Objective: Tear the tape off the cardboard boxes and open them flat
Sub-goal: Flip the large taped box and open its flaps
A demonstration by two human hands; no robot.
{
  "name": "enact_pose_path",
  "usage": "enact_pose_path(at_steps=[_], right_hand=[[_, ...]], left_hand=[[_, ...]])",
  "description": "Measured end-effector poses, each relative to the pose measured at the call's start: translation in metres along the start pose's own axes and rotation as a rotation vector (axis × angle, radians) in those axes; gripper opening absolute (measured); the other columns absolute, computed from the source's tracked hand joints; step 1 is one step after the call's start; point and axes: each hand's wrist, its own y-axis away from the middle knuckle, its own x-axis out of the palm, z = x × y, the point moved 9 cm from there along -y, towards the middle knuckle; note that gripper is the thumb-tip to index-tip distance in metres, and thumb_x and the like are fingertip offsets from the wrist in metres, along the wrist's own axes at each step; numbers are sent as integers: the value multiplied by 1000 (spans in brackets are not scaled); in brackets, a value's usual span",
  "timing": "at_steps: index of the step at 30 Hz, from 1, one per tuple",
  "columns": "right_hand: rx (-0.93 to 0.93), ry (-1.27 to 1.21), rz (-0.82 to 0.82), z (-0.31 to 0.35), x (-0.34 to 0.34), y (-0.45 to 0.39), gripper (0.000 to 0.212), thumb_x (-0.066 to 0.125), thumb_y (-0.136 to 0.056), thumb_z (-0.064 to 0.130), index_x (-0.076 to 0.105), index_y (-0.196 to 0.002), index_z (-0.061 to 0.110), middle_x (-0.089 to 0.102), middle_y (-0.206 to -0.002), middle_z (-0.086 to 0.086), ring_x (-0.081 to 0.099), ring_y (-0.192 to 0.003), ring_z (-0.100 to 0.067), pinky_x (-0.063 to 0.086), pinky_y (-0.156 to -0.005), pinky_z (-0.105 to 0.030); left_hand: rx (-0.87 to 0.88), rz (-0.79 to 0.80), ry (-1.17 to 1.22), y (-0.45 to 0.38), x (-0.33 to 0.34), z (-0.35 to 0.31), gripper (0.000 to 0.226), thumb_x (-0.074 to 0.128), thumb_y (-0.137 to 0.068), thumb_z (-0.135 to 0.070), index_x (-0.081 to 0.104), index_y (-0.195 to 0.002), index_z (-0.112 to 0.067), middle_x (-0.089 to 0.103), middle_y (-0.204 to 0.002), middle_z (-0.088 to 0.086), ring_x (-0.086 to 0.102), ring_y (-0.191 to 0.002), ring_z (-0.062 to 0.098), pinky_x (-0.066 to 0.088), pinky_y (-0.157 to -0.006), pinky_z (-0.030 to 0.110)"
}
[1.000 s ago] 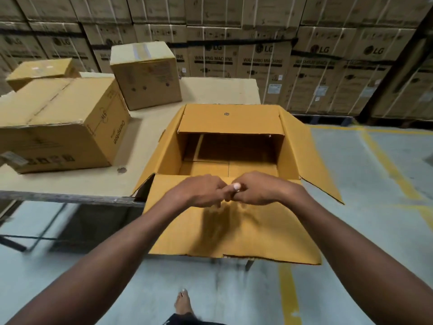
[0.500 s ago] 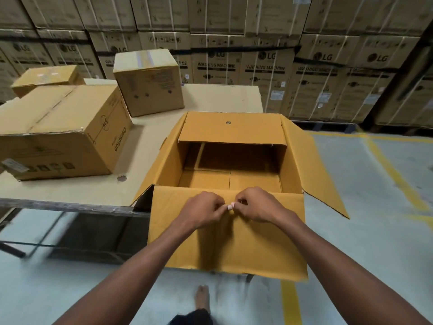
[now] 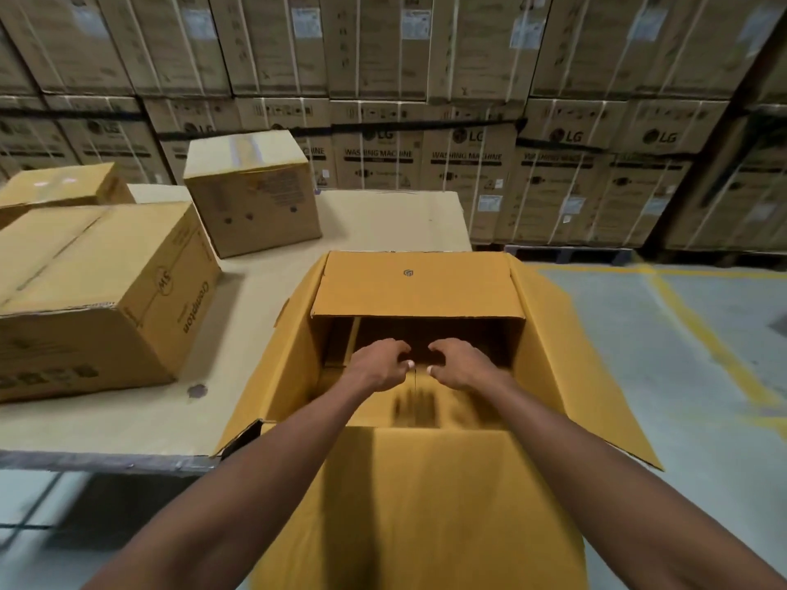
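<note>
near flap [image 3: 419, 500] hanging over table edge [image 3: 106, 459] | left hand [image 3: 377, 368], right hand [image 3: 462, 368] close together inside open box [image 3: 419, 287], fingers curled, grip unclear | likely light, stiff, creasable; best held at flap edges, bottom seam | taped boxes [image 3: 251, 189] beyond

One open box [image 3: 417, 287], three closed boxes [image 3: 251, 189] [image 3: 98, 287] [image 3: 59, 187], perhaps another behind, two hands [image 3: 377, 368] [image 3: 462, 368].

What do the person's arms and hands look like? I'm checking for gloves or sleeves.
Both forearms are bare up to the frame edge, no sleeves showing. The left hand and right hand wear no gloves; no watch or rings are visible. The thumbnails look pale.
</note>
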Motion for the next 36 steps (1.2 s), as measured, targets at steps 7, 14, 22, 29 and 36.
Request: enact_pose_path(at_steps=[7, 14, 22, 29, 36], right_hand=[[-3, 45, -60, -12, 6, -27, 84, 66, -98, 39, 15, -165, 30, 8, -173, -1, 28, -153, -32, 32, -121, -51], [-102, -34, -350, 7, -33, -30, 80, 64, -99, 34, 17, -163, 33, 15, -171, -6, 34, -148, -30, 31, -121, -50], [-129, -5, -547, 30, -101, -81, 75, 65, -94, 34, 29, -160, 27, 33, -161, -12, 37, -143, -32, 31, -115, -53], [-40, -2, -467, 23, -113, -153, 91, 69, -93, 31, 12, -164, 36, 6, -172, -5, 7, -156, -37, 18, -122, -57], [8, 69, -370, 13, -94, -217, 94, 68, -94, 31, 7, -164, 38, -7, -173, 1, -1, -157, -39, 19, -122, -57]], left_hand=[[-19, -26, -64, -29, 2, 18, 73, 58, -103, -41, 23, -165, -23, 20, -173, 1, 19, -159, 23, 30, -124, 49], [67, -343, -21, -38, -36, 13, 75, 55, -103, -47, 21, -164, -22, 25, -171, 3, 21, -158, 24, 27, -127, 47], [110, -453, -9, -89, -102, 13, 77, 57, -102, -46, 21, -165, -21, 27, -169, 6, 25, -155, 29, 31, -122, 47], [39, -298, -58, -165, -100, 43, 90, 57, -101, -51, -1, -166, -33, 6, -175, -1, 12, -159, 30, 29, -122, 53], [-6, -242, -72, -217, -87, 62, 89, 59, -101, -46, 1, -167, -33, 1, -175, -4, 9, -160, 30, 25, -122, 54]])
